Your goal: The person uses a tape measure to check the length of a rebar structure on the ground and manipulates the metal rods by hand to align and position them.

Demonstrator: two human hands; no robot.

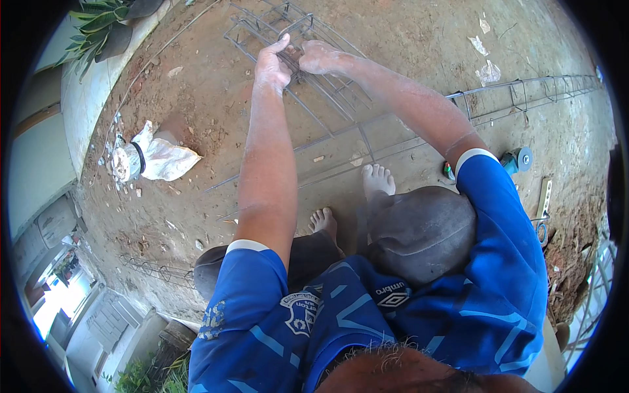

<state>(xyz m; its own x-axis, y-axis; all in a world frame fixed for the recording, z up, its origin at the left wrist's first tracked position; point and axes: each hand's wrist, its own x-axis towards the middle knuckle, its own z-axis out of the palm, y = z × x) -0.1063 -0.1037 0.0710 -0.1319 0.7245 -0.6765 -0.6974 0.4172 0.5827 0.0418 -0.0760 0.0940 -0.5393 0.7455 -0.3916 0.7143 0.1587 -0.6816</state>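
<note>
A rebar cage (313,115) of thin steel bars and square stirrups lies on the dirt ground at the top, ahead of me. My left hand (272,65) is closed around its bars, with the thumb sticking up. Just to the right, my right hand (320,57) is curled into a fist against the same cage. Whatever is inside that fist is hidden. Both hands look dusty. Beyond my right forearm, a longer rebar cage (514,98) stretches to the far right, and loose long bars lie between my feet and the held cage.
An angle grinder (517,160) lies at the right, near a small can (449,171) and a flat metal strip (544,198). On the left are a crumpled white bag (169,160) and a round white container (124,162). Plastic scraps (489,72) lie upper right; a plant (98,29) upper left.
</note>
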